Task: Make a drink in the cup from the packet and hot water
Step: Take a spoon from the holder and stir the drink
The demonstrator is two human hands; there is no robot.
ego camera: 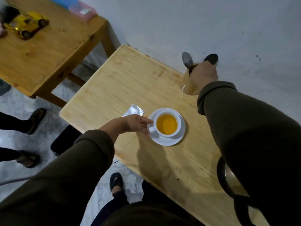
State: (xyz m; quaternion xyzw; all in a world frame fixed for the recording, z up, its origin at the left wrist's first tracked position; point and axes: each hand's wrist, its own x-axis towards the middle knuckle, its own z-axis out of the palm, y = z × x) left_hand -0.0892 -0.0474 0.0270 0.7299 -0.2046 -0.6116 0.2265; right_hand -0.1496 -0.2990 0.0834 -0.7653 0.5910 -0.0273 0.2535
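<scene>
A white cup (176, 131) full of yellow-orange liquid stands on a white saucer (169, 141) near the middle of the light wooden table (130, 79). My left hand (130, 124) reaches in from the left, thumb and fingers closed around the cup's handle. A torn silver packet (134, 110) lies flat on the table just behind that hand, partly hidden by it. At the far right edge my right hand (206, 74) covers the top of a clear glass (187, 88) holding spoons. A grey spoon (187, 60) sticks up to its left; a dark spoon (211, 58) pokes out from my fingers.
A dark round-rimmed vessel (226, 176) sits at the table's near right, mostly hidden by my sleeve. A second wooden table (48, 54) at back left carries a yellow toy car (26, 25) and a pink box (83, 11). Other people's feet (35, 119) stand on the floor to the left.
</scene>
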